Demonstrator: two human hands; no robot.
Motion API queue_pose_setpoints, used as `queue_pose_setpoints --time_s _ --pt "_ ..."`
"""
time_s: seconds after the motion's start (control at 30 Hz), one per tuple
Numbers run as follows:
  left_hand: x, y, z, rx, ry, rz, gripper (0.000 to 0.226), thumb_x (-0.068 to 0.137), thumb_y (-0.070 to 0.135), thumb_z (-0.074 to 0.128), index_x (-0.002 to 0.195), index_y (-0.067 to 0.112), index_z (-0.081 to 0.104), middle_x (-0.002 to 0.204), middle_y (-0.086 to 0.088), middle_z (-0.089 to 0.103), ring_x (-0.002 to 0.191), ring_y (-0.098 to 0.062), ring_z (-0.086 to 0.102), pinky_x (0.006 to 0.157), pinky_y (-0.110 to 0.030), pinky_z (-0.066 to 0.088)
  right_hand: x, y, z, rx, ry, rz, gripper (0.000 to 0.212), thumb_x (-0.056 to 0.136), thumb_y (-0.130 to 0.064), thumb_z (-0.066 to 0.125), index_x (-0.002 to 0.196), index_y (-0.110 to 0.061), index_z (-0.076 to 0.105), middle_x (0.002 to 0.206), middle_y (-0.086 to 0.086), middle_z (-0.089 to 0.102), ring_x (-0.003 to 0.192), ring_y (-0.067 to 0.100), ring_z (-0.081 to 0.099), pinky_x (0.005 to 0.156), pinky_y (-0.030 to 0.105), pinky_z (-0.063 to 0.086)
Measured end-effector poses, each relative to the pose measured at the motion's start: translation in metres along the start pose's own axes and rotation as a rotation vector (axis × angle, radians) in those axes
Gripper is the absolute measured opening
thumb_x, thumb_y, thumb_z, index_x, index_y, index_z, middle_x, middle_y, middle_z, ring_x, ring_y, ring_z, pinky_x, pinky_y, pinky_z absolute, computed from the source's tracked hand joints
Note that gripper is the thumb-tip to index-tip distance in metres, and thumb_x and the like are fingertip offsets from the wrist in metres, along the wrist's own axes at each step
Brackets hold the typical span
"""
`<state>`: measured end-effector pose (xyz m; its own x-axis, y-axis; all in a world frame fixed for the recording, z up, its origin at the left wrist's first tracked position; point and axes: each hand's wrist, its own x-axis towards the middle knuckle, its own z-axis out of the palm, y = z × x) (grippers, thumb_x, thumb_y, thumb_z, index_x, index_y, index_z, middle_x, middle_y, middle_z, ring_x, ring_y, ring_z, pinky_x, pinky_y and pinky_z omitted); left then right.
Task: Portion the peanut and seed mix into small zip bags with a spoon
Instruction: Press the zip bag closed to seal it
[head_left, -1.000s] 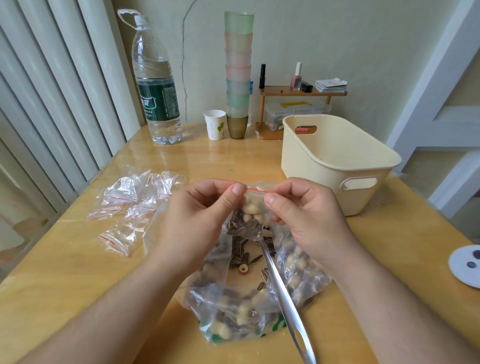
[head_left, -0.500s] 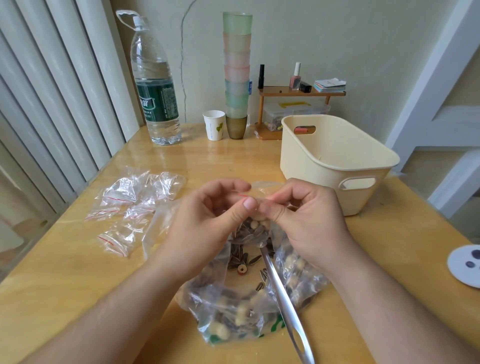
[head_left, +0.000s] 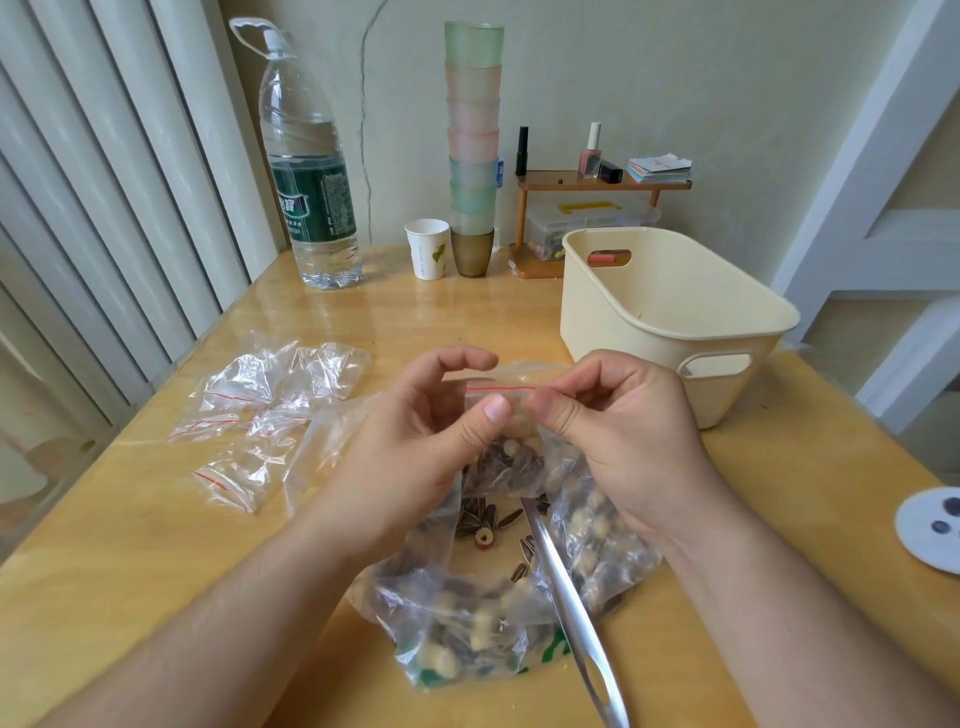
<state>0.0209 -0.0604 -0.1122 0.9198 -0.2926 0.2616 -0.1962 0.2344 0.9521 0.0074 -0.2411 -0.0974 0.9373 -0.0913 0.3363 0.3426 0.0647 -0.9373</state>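
Both forearms are bare to the frame edge, with short nails on the left hand (head_left: 415, 441) and right hand (head_left: 618, 436).

Home room, wooden table (head_left: 156, 545), nail polish (head_left: 590, 156) on small shelf (head_left: 602, 183), stacked cups (head_left: 472, 135)

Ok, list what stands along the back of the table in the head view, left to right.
Water bottle → paper cup → cup stack → small shelf → cream basket, which stands a little nearer than the rest.
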Motion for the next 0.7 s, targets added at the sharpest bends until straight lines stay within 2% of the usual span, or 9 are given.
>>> queue_pose_setpoints --time_s 0.07,0.13,0.3,0.4,0.47,0.53,0.57,0.63,0.7 --pt "-0.0013 -0.0005 0.0021 -0.008 -0.074 -0.071 0.044 0.086 0.013 0.073 0.128 0.009 0.063 0.106 -0.013 0.079 0.098 -0.023 0.075 0.082 -0.032 0.062 0.0001 0.0000 0.0000 0.053 0.006 0.005 0.020 0.065 -0.019 0.084 0.073 -0.009 0.069 0.062 -0.004 0.068 0.058 0.004 0.059 0.059 0.016 0.049" --pt "-0.0019 -0.0010 0.0036 0.016 -0.155 -0.092 0.039 0.089 0.007 0.071 0.128 0.005 0.068 0.114 -0.016 0.077 0.107 -0.028 0.074 0.092 -0.039 0.061 0.0006 0.0009 -0.0009 0.101 0.004 0.014 0.016 0.071 -0.011 0.082 0.077 -0.005 0.068 0.061 -0.007 0.066 0.055 0.002 0.058 0.056 0.014 0.047" --pt "-0.0011 -0.0046 0.0007 0.060 -0.188 -0.105 0.046 0.090 0.001 0.072 0.135 0.007 0.064 0.120 -0.018 0.075 0.113 -0.033 0.072 0.101 -0.047 0.058 0.0018 -0.0009 -0.0024 0.127 0.047 0.023 0.020 0.070 -0.016 0.081 0.082 -0.005 0.070 0.066 -0.003 0.068 0.056 0.002 0.059 0.055 0.014 0.047" --pt "0.0000 -0.0044 0.0011 0.056 -0.140 -0.100 0.044 0.091 -0.002 0.071 0.134 0.004 0.062 0.108 -0.016 0.078 0.105 -0.034 0.074 0.100 -0.049 0.058 0.0023 0.0000 -0.0022 0.155 0.024 0.090 0.037 0.065 -0.029 0.085 0.094 -0.009 0.072 0.072 -0.004 0.068 0.061 0.005 0.062 0.057 0.018 0.049" --pt "0.0008 -0.0045 0.0014 0.032 -0.094 -0.097 0.043 0.088 -0.003 0.072 0.128 0.000 0.057 0.091 -0.007 0.077 0.093 -0.027 0.074 0.099 -0.047 0.059 0.0024 0.0017 -0.0022 0.148 -0.026 0.173 0.052 0.063 -0.042 0.089 0.104 -0.014 0.074 0.086 0.004 0.073 0.073 0.011 0.069 0.062 0.023 0.053" --pt "0.0015 -0.0049 0.0009 -0.003 -0.058 -0.085 0.044 0.085 -0.001 0.077 0.120 -0.005 0.050 0.087 -0.007 0.075 0.089 -0.025 0.072 0.094 -0.044 0.059 0.0022 0.0044 -0.0024 0.108 -0.074 0.212 0.050 0.070 -0.044 0.094 0.106 -0.014 0.076 0.101 0.017 0.074 0.087 0.019 0.072 0.070 0.030 0.057" --pt "0.0019 -0.0046 0.0007 -0.018 -0.048 -0.077 0.047 0.085 0.000 0.079 0.120 -0.009 0.048 0.093 -0.009 0.076 0.093 -0.026 0.073 0.094 -0.044 0.059 0.0022 0.0052 -0.0024 0.088 -0.084 0.211 0.042 0.075 -0.042 0.090 0.103 -0.014 0.077 0.104 0.018 0.075 0.090 0.021 0.072 0.075 0.034 0.058" --pt "0.0027 -0.0031 0.0003 -0.034 -0.042 -0.068 0.053 0.085 0.002 0.079 0.127 -0.011 0.050 0.118 -0.019 0.074 0.111 -0.037 0.072 0.101 -0.053 0.058 0.0016 0.0058 -0.0025 0.064 -0.088 0.201 0.026 0.079 -0.035 0.081 0.097 -0.016 0.079 0.100 0.014 0.075 0.091 0.023 0.072 0.080 0.039 0.060" --pt "0.0024 -0.0023 -0.0004 -0.030 -0.040 -0.065 0.055 0.083 0.006 0.081 0.128 -0.010 0.054 0.128 -0.025 0.068 0.119 -0.045 0.067 0.101 -0.062 0.055 0.0011 0.0064 -0.0023 0.037 -0.107 0.201 0.022 0.081 -0.034 0.078 0.097 -0.019 0.080 0.099 0.013 0.076 0.092 0.023 0.073 0.082 0.041 0.060"
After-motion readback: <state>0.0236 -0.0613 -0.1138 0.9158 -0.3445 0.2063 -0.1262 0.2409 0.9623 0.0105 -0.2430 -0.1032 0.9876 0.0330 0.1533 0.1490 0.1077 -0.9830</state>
